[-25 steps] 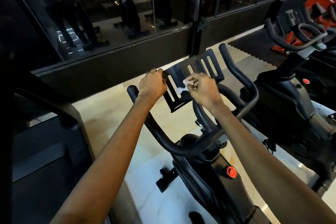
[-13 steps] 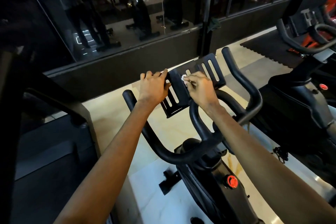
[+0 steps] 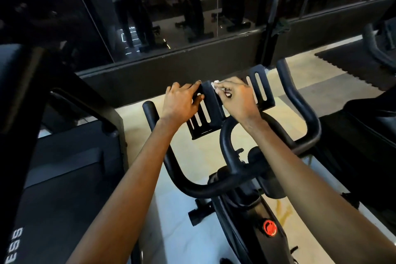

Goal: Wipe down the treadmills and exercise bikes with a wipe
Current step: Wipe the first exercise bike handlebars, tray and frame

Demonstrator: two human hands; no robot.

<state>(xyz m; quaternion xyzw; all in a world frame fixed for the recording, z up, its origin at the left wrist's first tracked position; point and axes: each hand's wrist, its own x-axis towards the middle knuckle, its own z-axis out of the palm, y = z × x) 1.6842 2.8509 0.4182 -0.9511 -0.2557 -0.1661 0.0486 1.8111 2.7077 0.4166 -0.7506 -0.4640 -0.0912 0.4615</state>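
Treadmill deck and frame take up the left side of the floor, dark and not being touched, and just beside it stands the exercise bike the person is working on, with a red knob on its frame. Its black handlebars loop up to either side of a slotted tray. The left hand grips the tray's left edge, fingers curled over the top and thumb laid on the face. The right hand sits at the tray's top edge near the middle, its thumb and fingertips pinching the wipe. Only a small white wad of the wipe shows, and it touches the tray. The wipe looks light, soft and limp, likely to bunch or slip out, so it is probably best held folded and pinched close to the rubbing end. The tray looks thin but stiff, and its slots may snag the wipe, so bracing it at an outer edge seems wise.
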